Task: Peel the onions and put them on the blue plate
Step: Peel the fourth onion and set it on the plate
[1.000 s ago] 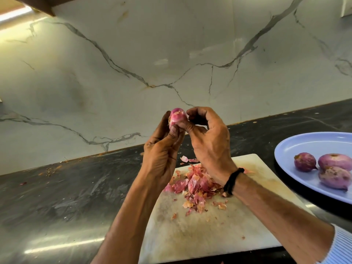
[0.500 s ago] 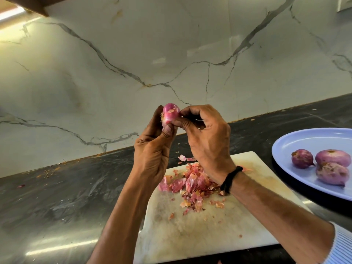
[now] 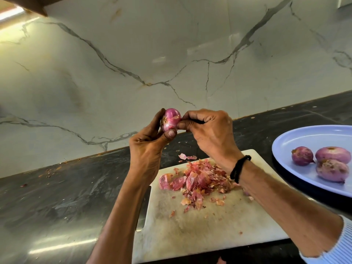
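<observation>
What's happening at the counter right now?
A person is peeling a small red onion held up above the white cutting board. The left hand grips it while the right hand pinches at its skin. A pile of peels lies on the board. Three onions already sit on the blue plate to the right.

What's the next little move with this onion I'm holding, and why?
Probably pull off the papery patch that the right hand pinches. The onion in the left hand isn't fully peeled, so it isn't ready for the blue plate.
</observation>
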Demonstrator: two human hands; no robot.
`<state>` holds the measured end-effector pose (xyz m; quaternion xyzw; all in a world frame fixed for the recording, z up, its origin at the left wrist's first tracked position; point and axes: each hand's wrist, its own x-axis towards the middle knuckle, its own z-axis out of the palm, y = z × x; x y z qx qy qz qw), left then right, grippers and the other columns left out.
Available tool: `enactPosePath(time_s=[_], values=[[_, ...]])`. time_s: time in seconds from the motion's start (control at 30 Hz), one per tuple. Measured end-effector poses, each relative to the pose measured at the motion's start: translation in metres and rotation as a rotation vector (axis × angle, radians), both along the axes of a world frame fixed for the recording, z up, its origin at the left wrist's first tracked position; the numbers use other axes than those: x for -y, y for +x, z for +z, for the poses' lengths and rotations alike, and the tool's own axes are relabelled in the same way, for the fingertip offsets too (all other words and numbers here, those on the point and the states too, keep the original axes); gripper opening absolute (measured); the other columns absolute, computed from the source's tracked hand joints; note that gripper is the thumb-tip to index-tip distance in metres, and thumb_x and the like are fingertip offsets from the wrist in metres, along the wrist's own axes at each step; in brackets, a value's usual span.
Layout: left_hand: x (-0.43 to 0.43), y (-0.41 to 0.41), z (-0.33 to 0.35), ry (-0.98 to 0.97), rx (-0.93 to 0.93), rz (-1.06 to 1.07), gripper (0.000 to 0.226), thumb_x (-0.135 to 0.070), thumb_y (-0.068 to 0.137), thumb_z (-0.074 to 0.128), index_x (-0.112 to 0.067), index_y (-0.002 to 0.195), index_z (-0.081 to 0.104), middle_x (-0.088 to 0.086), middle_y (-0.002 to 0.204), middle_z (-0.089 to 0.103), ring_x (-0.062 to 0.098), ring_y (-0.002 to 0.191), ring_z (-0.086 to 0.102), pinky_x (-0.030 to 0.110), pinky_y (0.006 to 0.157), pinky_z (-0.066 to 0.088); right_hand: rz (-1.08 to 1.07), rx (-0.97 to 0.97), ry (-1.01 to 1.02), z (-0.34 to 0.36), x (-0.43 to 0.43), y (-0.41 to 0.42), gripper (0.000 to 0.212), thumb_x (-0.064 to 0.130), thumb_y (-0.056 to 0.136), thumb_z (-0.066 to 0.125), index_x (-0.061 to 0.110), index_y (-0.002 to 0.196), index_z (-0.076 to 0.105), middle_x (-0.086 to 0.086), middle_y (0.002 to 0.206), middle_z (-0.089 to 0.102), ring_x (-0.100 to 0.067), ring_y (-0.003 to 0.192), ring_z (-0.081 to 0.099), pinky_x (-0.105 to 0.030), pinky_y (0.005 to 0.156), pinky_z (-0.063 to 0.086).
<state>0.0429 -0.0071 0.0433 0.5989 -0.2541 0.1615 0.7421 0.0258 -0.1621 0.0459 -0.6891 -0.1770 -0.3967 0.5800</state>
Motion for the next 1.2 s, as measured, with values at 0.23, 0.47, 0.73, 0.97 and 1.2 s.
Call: enactPosePath(time_s=[0.23,0.47,0.73,0.97,1.2], values=[[0.0,-0.001,0.0,0.055,0.025,0.017,0.065,-0.002,0.07,0.074,-0.018,0.131,0.059,-0.009,0.118,0.072,0.014,0.117,0.066,0.024,0.089,0.055,0.012,-0.056,-0.053,0.002,0.008,0.002,0.012,0.012,0.079,0.08,0.014,0.092,0.08,0.008,0.083,0.074,-0.003,0.078,0.07,-0.016,0.072,0.056],[-0.001,0.0,-0.001,0.101,0.044,0.045,0.067,0.002,0.072,0.074,-0.015,0.134,0.057,-0.01,0.118,0.072,0.014,0.116,0.067,0.025,0.089,0.056,-0.017,-0.06,-0.093,-0.003,0.005,0.007,0.011,0.004,0.085,0.075,0.008,0.095,0.078,0.002,0.088,0.074,-0.008,0.082,0.069,-0.029,0.077,0.06],[-0.002,0.001,-0.003,0.152,0.073,0.094,0.063,0.008,0.074,0.076,-0.005,0.133,0.06,-0.007,0.121,0.071,0.014,0.117,0.066,0.027,0.09,0.057,-0.04,-0.096,-0.128,-0.005,0.0,0.004,0.009,0.001,0.09,0.067,0.008,0.095,0.071,0.007,0.085,0.067,0.001,0.079,0.062,-0.011,0.072,0.052],[-0.001,0.005,-0.007,0.188,0.014,0.166,0.058,-0.004,0.073,0.079,-0.01,0.129,0.065,-0.007,0.118,0.072,0.008,0.114,0.067,0.03,0.092,0.057,0.084,-0.138,0.137,0.004,0.01,0.0,0.014,-0.002,0.094,0.059,0.009,0.102,0.061,-0.006,0.093,0.069,-0.013,0.081,0.069,-0.028,0.076,0.059],[0.003,0.002,0.001,-0.095,-0.192,-0.026,0.049,-0.017,0.078,0.068,-0.007,0.126,0.065,0.009,0.12,0.072,0.03,0.118,0.065,0.04,0.102,0.053,-0.078,-0.13,-0.038,0.003,0.016,0.004,0.024,0.0,0.091,0.066,0.015,0.11,0.066,0.01,0.103,0.068,-0.005,0.097,0.067,-0.027,0.083,0.059]])
